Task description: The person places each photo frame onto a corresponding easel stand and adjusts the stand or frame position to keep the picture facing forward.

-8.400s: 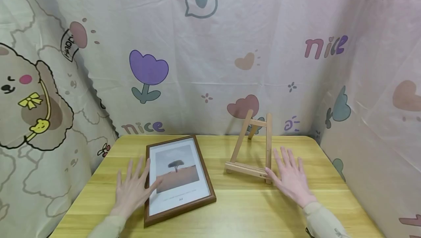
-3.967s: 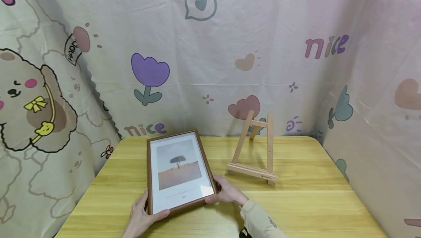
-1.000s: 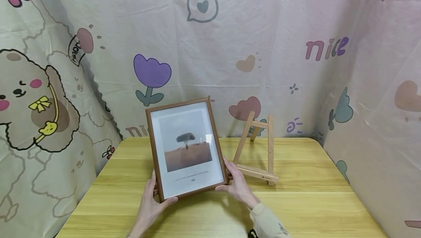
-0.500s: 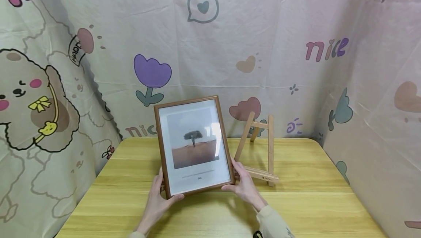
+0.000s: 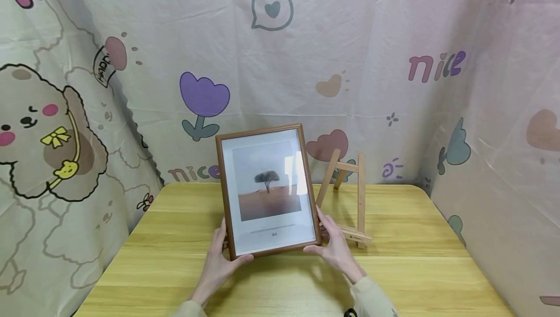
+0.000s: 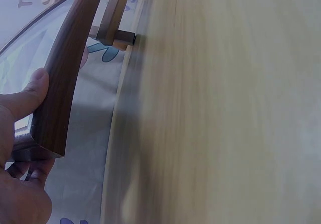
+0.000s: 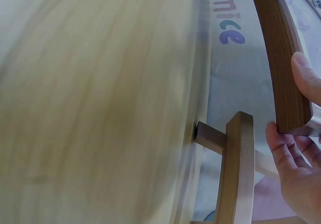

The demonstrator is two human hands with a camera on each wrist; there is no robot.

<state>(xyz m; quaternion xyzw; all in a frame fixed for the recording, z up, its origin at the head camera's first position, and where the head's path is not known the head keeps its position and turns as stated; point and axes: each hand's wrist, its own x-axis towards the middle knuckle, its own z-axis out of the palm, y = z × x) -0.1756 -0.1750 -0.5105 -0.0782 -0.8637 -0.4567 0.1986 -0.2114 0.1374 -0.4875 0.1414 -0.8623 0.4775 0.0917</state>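
Note:
A brown picture frame (image 5: 271,190) with a print of a lone tree is held up over the table, its face tipped back and turned slightly. My left hand (image 5: 220,260) grips its lower left corner, thumb on the front edge and fingers behind. At the lower right corner my right hand (image 5: 334,246) holds it the same way. Both wrist views show each thumb over the front and fingertips under the frame's wood edge (image 6: 65,78). Just right of the frame stands a small wooden easel (image 5: 361,195); its left leg and ledge are partly hidden by the frame and right hand.
The light wood table (image 5: 415,273) stretches out on both sides of the frame. A patterned cloth (image 5: 271,64) hangs behind the table and along its left and right sides. In the right wrist view, the easel's ledge (image 7: 235,169) is close to the right hand's fingers.
The frame, first lying on the table, has been gripped by both hands, raised and tilted up. Over the last second it has moved right toward the easel, which stays in place.

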